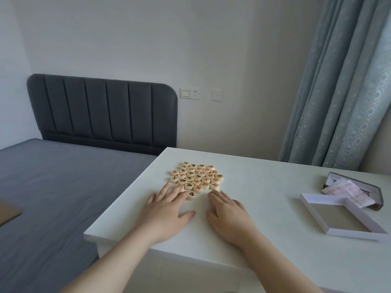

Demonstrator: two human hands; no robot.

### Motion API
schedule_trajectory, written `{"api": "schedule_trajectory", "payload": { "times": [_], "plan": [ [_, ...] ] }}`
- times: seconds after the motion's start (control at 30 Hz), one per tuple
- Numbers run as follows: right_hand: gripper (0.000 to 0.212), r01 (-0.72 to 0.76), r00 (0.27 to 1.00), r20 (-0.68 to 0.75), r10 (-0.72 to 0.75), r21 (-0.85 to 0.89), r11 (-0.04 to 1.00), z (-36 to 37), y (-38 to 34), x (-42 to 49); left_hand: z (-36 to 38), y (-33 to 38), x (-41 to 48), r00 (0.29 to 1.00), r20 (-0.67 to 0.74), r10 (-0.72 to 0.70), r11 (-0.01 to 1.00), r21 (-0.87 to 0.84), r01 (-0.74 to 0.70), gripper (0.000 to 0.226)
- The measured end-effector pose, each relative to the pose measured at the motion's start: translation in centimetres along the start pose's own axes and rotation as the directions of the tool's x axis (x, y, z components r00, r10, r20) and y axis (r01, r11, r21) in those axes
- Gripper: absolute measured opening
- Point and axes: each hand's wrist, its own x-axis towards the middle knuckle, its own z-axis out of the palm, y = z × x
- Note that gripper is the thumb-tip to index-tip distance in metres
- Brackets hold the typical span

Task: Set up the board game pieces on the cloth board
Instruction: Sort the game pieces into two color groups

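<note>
Several round wooden game pieces point(196, 177) with red or black characters lie packed together, face up, on the white table point(264, 208). My left hand point(167, 212) lies flat with straight fingers, its fingertips touching the pieces at the cluster's near left edge. My right hand point(228, 212) also lies flat on the table, its fingertips reaching the cluster's near right edge. The folded cloth board point(347, 192), white with red lines, rests on the box parts at the right.
An open white box tray point(342, 216) and a grey box part point(359, 185) lie at the table's right. A grey bed point(53, 187) with a dark headboard stands left of the table. Blue curtains point(342, 92) hang at the back right.
</note>
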Motion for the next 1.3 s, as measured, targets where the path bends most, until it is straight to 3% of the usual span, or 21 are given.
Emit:
{"api": "schedule_trajectory", "payload": {
  "times": [0.13, 0.2, 0.3, 0.37, 0.5, 0.57, 0.8, 1.0, 1.17, 1.3],
  "plan": [
    [0.045, 0.074, 0.997, 0.010, -0.075, 0.038, 0.996, 0.0, 0.0, -0.3, -0.3, 0.0, -0.6, 0.994, 0.004, 0.106, 0.994, -0.037, -0.106, 0.052],
    [0.051, 0.032, 0.999, -0.017, -0.030, 0.153, 0.988, -0.2, 0.2, -0.3, -0.3, -0.1, -0.6, 0.989, -0.055, 0.134, 0.979, -0.145, -0.141, 0.054],
    [0.054, -0.077, 0.991, -0.083, 0.109, 0.321, 0.944, -0.5, 0.6, -0.3, -0.7, -0.5, -0.3, 0.982, -0.183, -0.053, 0.937, -0.349, -0.015, 0.061],
    [0.055, -0.048, 0.994, -0.079, 0.071, 0.258, 0.965, -0.4, 0.4, -0.4, -0.6, -0.6, -0.3, 0.974, -0.189, -0.129, 0.944, -0.325, 0.062, 0.058],
    [0.049, 0.112, 0.991, 0.074, -0.111, -0.001, 0.994, -0.1, -0.4, -0.4, 0.2, -0.4, 0.0, 0.989, -0.143, -0.036, 0.996, -0.084, 0.024, 0.042],
    [0.046, 0.101, 0.990, 0.096, -0.102, 0.010, 0.995, -0.1, -0.3, -0.3, 0.3, -0.4, 0.2, 0.992, -0.102, -0.067, 0.997, -0.054, 0.062, 0.042],
    [0.037, -0.036, 0.998, -0.051, 0.041, 0.101, 0.994, -0.1, 0.2, -0.2, 0.5, -0.3, 0.9, 0.966, -0.014, -0.257, 0.966, -0.009, 0.257, 0.052],
    [0.046, -0.017, 0.998, -0.064, 0.023, 0.098, 0.995, -0.7, -0.4, 2.6, 0.0, -0.8, 2.6, 0.975, 0.025, -0.220, 0.975, -0.027, 0.221, 0.054],
    [0.046, 0.068, 0.994, 0.089, -0.065, -0.032, 0.997, 0.5, -1.1, 5.0, 0.0, -1.5, 4.3, 0.984, 0.048, -0.174, 0.984, -0.019, 0.175, 0.053],
    [0.045, 0.074, 0.992, 0.110, -0.065, -0.083, 0.994, 0.5, -0.8, 6.0, 0.1, -2.1, 4.4, 0.985, -0.073, -0.154, 0.985, -0.092, 0.147, 0.050]
  ]
}}
